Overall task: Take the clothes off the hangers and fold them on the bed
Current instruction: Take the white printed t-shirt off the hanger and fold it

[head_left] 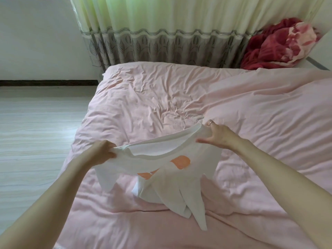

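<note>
Both arms are out over the bed, and the white T-shirt hangs between them, held up by its shoulders above the pink sheet near the bed's front edge; the left hand has its fingers curled tight round one shoulder of the shirt; the right hand, a ring on one finger, pinches the other shoulder, thumb stretched along the neckline; the hem droops and touches the sheet; orange print shows on the chest; a pale hanger lies on the sheet just beyond the collar; a red blanket is heaped past the far right corner, curtains behind.
</note>
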Motion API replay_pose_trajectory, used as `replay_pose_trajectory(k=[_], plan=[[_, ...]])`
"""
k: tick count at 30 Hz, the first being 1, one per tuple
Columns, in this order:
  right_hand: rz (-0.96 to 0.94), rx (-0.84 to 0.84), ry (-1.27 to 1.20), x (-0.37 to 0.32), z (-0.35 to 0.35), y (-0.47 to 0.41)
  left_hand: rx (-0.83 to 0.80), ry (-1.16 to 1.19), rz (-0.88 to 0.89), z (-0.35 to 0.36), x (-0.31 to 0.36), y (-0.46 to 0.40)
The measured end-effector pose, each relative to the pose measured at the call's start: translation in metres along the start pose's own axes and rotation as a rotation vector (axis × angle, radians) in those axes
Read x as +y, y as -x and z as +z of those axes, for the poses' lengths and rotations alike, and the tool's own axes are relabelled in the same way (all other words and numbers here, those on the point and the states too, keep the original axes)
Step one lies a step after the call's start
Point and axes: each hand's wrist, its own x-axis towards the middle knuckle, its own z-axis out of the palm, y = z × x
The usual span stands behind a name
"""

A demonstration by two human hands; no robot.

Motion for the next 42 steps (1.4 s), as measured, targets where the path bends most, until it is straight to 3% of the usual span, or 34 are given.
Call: replay_pose_trajectory(k=[2, 4, 6, 9, 12, 14, 16, 18, 20, 22, 24, 28, 32, 35, 42], plan=[[0.020, -0.098, 0.193, 0.005, 0.015, 0.016, 0.064, 0.078, 0.018, 0.012, -0.007, 0.007], [0.071, -0.008, 0.186, 0.010, 0.030, 0.026, 0.202, 0.200, -0.029, 0.024, -0.008, 0.014], [0.155, 0.098, -0.015, 0.010, 0.035, 0.034, 0.270, 0.425, -0.084, 0.029, 0.000, 0.022], [0.220, 0.097, -0.429, 0.009, 0.032, 0.050, 0.297, 0.684, -0.118, 0.030, 0.017, 0.043], [0.208, 0.117, -0.776, 0.009, 0.024, 0.075, 0.207, 0.604, -0.030, 0.026, 0.029, 0.073], [0.176, 0.140, -0.779, 0.013, 0.022, 0.090, 0.029, 0.398, -0.028, 0.027, 0.032, 0.095], [0.124, 0.106, -0.726, 0.013, 0.023, 0.113, -0.008, 0.159, -0.048, 0.041, 0.033, 0.117], [0.106, -0.005, -0.570, 0.019, 0.026, 0.138, 0.107, 0.042, -0.043, 0.051, 0.036, 0.142], [0.108, -0.089, -0.269, 0.025, 0.028, 0.165, 0.266, 0.134, -0.043, 0.060, 0.038, 0.166], [0.065, -0.053, -0.004, 0.033, 0.030, 0.183, 0.439, 0.314, -0.056, 0.066, 0.044, 0.185], [0.046, 0.088, 0.084, 0.032, 0.028, 0.202, 0.568, 0.485, -0.131, 0.067, 0.060, 0.203], [0.024, 0.307, -0.161, 0.025, 0.004, 0.231, 0.876, 0.715, -0.171, 0.050, 0.095, 0.232], [-0.013, 0.342, -0.761, 0.027, -0.032, 0.256, 1.057, 0.720, -0.074, 0.021, 0.125, 0.252], [-0.015, 0.455, -1.005, 0.026, -0.059, 0.276, 1.169, 0.701, 0.005, -0.007, 0.144, 0.266], [-0.146, 0.473, -0.920, 0.016, -0.116, 0.304, 1.285, 0.688, 0.077, -0.059, 0.154, 0.271]])
